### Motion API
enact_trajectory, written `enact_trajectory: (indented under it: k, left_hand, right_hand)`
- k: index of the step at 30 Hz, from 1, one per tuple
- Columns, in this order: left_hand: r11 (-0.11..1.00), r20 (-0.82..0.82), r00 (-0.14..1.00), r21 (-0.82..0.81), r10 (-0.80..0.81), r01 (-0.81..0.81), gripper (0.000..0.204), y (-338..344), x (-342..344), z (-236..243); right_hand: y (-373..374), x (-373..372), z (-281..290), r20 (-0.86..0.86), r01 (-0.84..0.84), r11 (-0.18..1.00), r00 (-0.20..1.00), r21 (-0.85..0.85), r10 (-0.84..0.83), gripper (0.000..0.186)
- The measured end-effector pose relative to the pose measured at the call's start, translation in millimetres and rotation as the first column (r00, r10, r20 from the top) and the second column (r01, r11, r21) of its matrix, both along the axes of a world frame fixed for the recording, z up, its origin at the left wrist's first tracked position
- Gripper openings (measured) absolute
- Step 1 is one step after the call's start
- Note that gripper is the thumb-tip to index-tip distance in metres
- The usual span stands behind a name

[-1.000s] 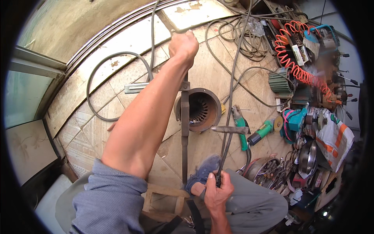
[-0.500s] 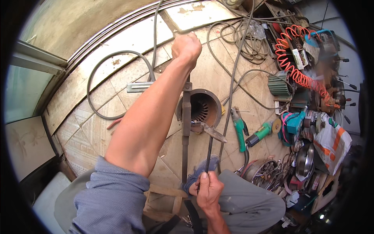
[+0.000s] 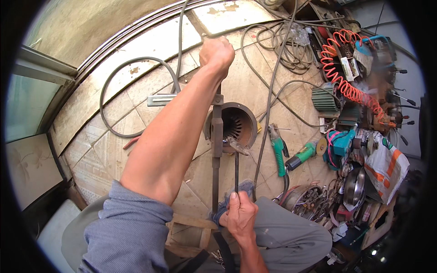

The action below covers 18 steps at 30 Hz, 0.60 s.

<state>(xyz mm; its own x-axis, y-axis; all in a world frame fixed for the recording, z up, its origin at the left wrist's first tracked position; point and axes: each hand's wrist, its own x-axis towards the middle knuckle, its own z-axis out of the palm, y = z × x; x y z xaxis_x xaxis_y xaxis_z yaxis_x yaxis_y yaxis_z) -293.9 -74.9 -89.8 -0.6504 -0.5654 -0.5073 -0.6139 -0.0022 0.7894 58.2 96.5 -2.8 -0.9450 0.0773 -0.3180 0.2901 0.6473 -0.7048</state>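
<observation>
My left arm reaches far forward, and my left hand point(image 3: 217, 53) is closed in a fist at the far end of a long upright metal bar point(image 3: 215, 182); the wrist hides part of the grip. A thick block point(image 3: 217, 125) sits on the bar. Beside it is a round rusty motor housing point(image 3: 251, 129), with slots inside its dark bore. My right hand point(image 3: 241, 214), close to my knees, is wrapped around the dark handle of a hammer point(image 3: 237, 146). The hammer's head is over the housing's near rim, beside the bar; whether it touches is unclear.
A green angle grinder point(image 3: 302, 154) and a green-handled tool point(image 3: 278, 157) lie to the right. Beyond them are a finned green motor point(image 3: 324, 98), a coiled orange hose point(image 3: 350, 84) and heaped tools. Grey cables point(image 3: 271, 82) cross the tiled floor. Red-handled pliers point(image 3: 131, 143) lie left.
The hammer has swung left, its head now nearer the bar, and my right hand has shifted slightly left and up with it. My left hand stays almost still.
</observation>
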Motion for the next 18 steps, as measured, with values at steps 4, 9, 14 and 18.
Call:
enact_trajectory:
  k: [4,9,14,18]
  left_hand:
    - [0.998,-0.019,1.000,-0.058,-0.001,0.000,0.048,-6,-6,-8]
    - [1.000,-0.033,0.999,-0.025,-0.002,0.001,0.047,-3,-6,-7]
    - [1.000,-0.043,0.999,-0.011,0.003,-0.003,0.046,-10,-5,-13]
    - [0.997,-0.075,0.996,-0.069,-0.038,0.033,0.046,-13,-5,-17]
  right_hand:
    - [-12,-2,17,-0.028,0.122,0.986,0.992,-0.112,-0.126,0.021]
    - [-4,-3,-3,0.082,0.049,0.999,0.995,0.001,-0.048,0.023]
    - [-7,-3,6,0.051,0.048,0.999,0.998,-0.009,-0.048,0.022]
    - [-1,5,-4,-0.064,0.022,0.999,0.998,0.041,-0.019,0.029]
